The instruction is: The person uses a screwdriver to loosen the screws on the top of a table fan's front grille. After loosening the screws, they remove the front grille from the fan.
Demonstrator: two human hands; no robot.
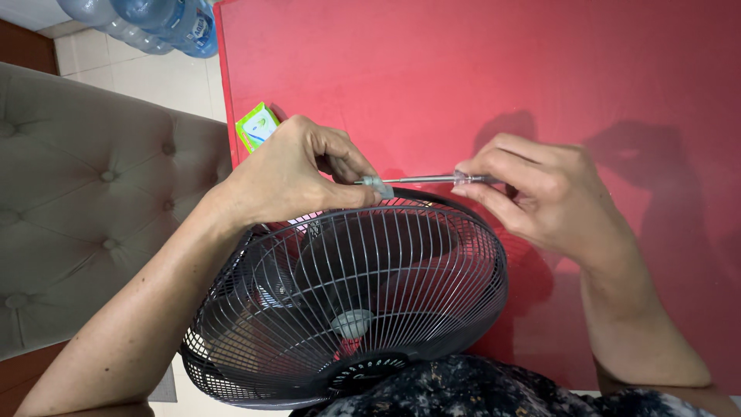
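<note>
Red counter (478,69) filling the upper right of the frame, small green packet (257,126) lying at its left edge, black fan cage (347,301) leaning against its near edge

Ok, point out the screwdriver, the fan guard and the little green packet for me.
screwdriver (424,179): head view, on the middle of its metal shaft.
fan guard (432,270): head view, on the black wire grille right of the hub.
green packet (257,126): head view, on its top face at the red table's edge.
</note>
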